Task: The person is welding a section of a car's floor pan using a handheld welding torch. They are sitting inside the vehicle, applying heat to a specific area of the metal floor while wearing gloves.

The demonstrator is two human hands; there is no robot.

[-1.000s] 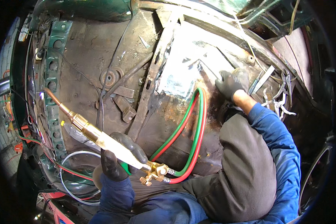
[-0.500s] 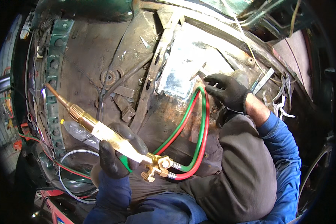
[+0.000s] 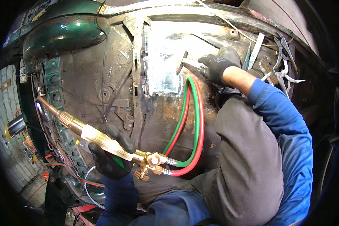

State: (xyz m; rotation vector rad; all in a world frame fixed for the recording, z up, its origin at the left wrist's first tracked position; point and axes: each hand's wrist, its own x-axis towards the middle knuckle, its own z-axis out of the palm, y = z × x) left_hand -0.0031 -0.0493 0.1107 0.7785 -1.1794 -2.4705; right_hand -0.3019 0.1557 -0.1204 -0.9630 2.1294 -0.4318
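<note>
My left hand [image 3: 111, 152], in a black glove, is wrapped round the ribbed grip of a brass gas torch [image 3: 105, 141]. The torch's copper tip points up and left, toward the panel's left edge; whether a flame burns there I cannot tell. A green hose [image 3: 196, 124] and a red hose [image 3: 202, 139] leave its valves and loop up toward my right hand. My gloved right hand [image 3: 219, 69] is closed on the handle of a hammer [image 3: 183, 62], whose head lies over the bright metal patch [image 3: 164, 71] on the rusty floor panel.
Locking pliers [image 3: 280, 64], a flat metal strip [image 3: 256, 51] and a slim dark-handled tool [image 3: 247, 58] lie beyond my right forearm. A raised metal rail [image 3: 136, 75] crosses the panel left of the patch. A rounded green body part [image 3: 66, 34] stands at the far left.
My right hand has gone from open fingers near the hammer to a grip on its handle. The view has shifted; the torch stays in my left hand.
</note>
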